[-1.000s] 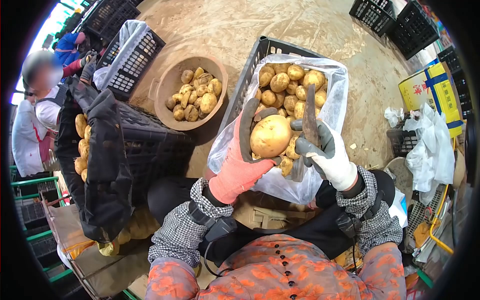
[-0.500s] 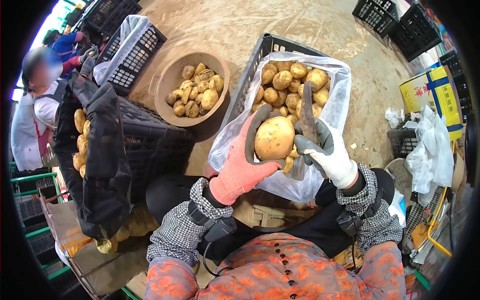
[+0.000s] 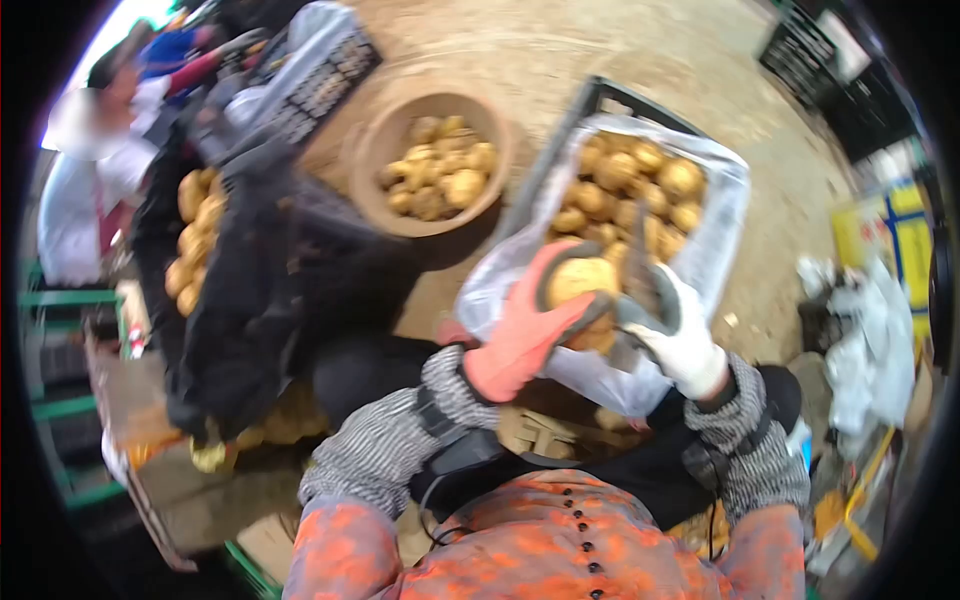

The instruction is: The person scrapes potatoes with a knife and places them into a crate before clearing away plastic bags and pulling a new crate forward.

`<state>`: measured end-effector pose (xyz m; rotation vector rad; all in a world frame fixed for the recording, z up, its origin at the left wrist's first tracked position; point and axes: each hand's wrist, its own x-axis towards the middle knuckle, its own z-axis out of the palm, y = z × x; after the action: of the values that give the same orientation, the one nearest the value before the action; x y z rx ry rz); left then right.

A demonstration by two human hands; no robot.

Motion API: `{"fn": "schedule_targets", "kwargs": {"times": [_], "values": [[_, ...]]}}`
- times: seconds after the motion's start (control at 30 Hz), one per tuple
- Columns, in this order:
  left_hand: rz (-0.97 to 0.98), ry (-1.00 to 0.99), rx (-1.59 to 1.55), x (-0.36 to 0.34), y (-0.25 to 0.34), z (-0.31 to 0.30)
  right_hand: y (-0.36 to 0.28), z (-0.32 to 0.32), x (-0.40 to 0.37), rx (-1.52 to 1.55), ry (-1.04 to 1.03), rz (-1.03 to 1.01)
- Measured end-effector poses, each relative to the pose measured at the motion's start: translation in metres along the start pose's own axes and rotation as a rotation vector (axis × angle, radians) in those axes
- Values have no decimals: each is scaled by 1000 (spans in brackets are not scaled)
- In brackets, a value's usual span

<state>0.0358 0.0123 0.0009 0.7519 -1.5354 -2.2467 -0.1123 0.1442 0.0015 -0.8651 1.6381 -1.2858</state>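
A potato [image 3: 582, 276] rests in my left hand [image 3: 525, 335], which wears a pink glove with grey fingers closed round it. My right hand [image 3: 688, 335], in a white and grey glove, grips a knife [image 3: 639, 258] with a dark, broad blade pointing away from me, beside the potato. Motion blur hides whether the blade touches it. Just beyond both hands is a black crate [image 3: 525, 205] with a white plastic liner [image 3: 733, 205], holding many potatoes [image 3: 618, 172].
A brown basin [image 3: 366, 190] of potatoes stands left of the crate. Further left, a black-draped crate [image 3: 240, 290] holds more potatoes [image 3: 192, 240]. A co-worker [image 3: 85, 205] sits at the far left. White plastic bags [image 3: 868, 350] and a yellow box [image 3: 900, 235] are at right.
The view has swung, so the crates and basin appear further right. My hands still hold the potato and the knife; the potato is more covered by my left fingers.
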Motion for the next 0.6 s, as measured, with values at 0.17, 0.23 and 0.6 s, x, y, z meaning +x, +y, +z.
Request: {"fn": "schedule_targets", "kwargs": {"times": [0.17, 0.23, 0.6], "values": [[-36, -195, -992, 22, -20, -29, 6, 4, 4, 336, -16, 59], [42, -261, -1164, 14, 20, -53, 7, -2, 2, 400, 17, -31], [601, -230, -714, -11, 95, -133, -27, -36, -23, 460, 205, -95]]}}
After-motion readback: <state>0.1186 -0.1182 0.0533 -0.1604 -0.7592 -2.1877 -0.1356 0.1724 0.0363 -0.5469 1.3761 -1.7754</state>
